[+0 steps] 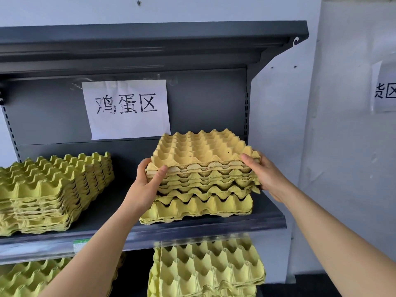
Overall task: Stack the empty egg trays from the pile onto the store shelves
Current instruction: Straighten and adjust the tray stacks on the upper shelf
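A batch of several yellow egg trays is held between both hands at the right side of the grey shelf. My left hand grips its left front corner, thumb on top. My right hand grips its right edge. The batch sits on top of a few more egg trays that lie on the shelf board; whether it rests fully on them I cannot tell.
A second stack of egg trays stands on the same shelf at the left. More trays fill the shelf below. A paper sign hangs on the back panel. The upper shelf overhangs. A white wall is at the right.
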